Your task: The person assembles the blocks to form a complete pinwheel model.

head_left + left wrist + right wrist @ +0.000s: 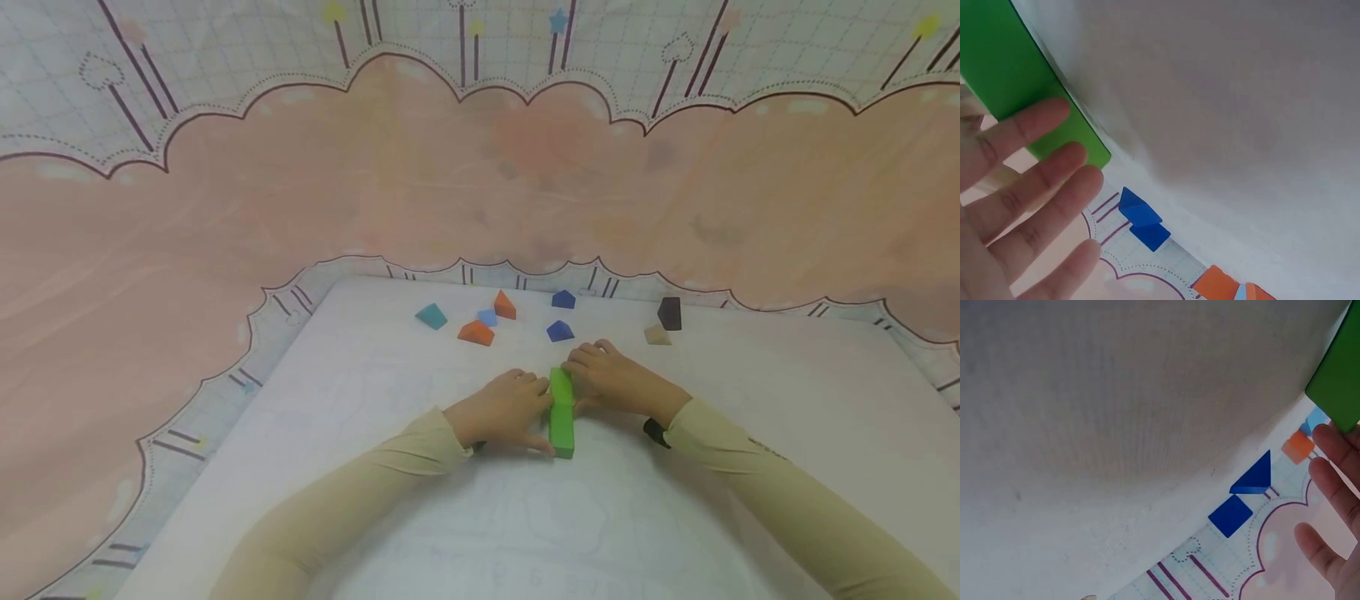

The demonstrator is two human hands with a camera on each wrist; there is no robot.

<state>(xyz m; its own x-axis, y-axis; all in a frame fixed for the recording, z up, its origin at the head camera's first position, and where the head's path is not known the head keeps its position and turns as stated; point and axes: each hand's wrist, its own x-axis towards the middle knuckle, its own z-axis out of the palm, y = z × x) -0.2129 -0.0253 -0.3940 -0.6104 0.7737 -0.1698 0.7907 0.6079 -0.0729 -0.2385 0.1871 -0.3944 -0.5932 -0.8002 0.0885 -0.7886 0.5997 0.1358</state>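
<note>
Left hand just left of green bar, fingers straight against it; right hand opposite, fingers seemingly straight too; sleeved forearms angled inward.

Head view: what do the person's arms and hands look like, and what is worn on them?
The left sleeve and right sleeve are long, pale yellowish-beige and creased; the right one carries a small dark marking, too unclear to read. The left hand and right hand wear no gloves. A black item shows below the right cuff.
</note>
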